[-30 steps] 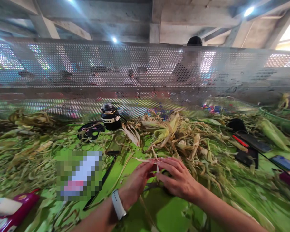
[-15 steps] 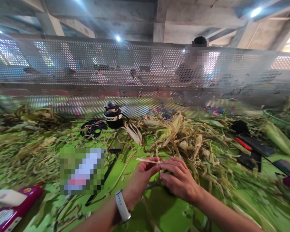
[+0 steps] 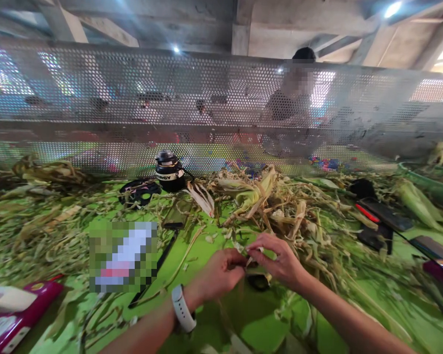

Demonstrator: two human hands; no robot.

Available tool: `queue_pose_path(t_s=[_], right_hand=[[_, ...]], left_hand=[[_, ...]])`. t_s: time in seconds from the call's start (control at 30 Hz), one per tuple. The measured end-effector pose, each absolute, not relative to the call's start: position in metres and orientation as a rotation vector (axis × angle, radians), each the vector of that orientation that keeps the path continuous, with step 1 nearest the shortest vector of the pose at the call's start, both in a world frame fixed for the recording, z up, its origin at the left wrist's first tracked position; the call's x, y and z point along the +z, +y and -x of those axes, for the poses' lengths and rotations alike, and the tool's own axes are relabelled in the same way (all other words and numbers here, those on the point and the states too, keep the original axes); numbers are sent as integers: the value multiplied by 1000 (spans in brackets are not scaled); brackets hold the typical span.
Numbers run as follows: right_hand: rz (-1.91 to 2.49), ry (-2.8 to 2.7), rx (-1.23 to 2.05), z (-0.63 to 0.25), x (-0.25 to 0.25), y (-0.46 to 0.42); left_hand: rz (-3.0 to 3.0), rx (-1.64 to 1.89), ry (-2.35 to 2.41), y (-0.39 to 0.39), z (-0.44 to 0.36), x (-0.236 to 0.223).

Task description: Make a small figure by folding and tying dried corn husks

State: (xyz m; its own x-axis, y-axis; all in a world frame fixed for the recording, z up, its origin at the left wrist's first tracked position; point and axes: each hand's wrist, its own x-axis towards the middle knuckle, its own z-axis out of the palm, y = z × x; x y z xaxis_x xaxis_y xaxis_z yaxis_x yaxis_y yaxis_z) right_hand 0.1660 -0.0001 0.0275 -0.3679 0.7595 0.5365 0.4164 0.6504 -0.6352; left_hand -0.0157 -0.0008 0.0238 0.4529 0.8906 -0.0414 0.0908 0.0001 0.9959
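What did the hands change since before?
The right hand turned and shifted slightly rightward; the left hand curled its fingers in. The pale strip no longer sticks out leftward; I can't tell whether it was let go. The bottle and husks stayed put.

- Table (image 3: 203, 246): smooth green surface with a slight sheen.
- Thin pinched strip (image 3: 249, 260): looks dry and matt, though blurred.
- Husk heap (image 3: 260, 194): papery, creased and rough, mostly matt.
- Shreds (image 3: 40, 231): fibrous, dull and curled.
- Perforated screen (image 3: 214, 78): grey and metallic, with a dull shine.
- Bottle (image 3: 170, 182): glossy black, apparently plastic, around a pale band.
- Watch strap (image 3: 183, 309): smooth white, rubbery in look.
- Magenta device (image 3: 37, 301): hard, shiny plastic by its look.
- Basket (image 3: 426, 181): green, plastic-looking.
- Ceiling beam (image 3: 240, 39): rough, matt concrete.
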Motion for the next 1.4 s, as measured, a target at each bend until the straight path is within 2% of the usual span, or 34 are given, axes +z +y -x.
queue_pose_path(t_s=[0.1,0.27,0.47,0.57,0.7,0.87,1.17,1.3,1.4], right_hand=[[1001,-1710,765,-164,23,2],[1112,-1083,1070,-163,17,9],[1047,-995,1070,-160,18,3],[1015,-970,1034,-159,21,-2],[1053,-1219,918,-154,22,-11],[1017,-1788,423,-144,15,-21],[699,-2187,48,-151,9,-15],[753,-2112,-143,-156,13,-13],[817,-1998,-127,-158,14,-10]], left_hand=[[-1408,910,984,9,21,20],[-1390,1534,1231,6,26,29],[-1871,1383,915,-32,23,47],[-1887,1224,943,-30,23,46],[-1381,1045,997,-12,16,39],[-987,1181,944,1,10,29],[-932,1172,1049,11,19,22],[-1047,1138,1005,13,19,22],[-1157,978,884,10,17,21]])
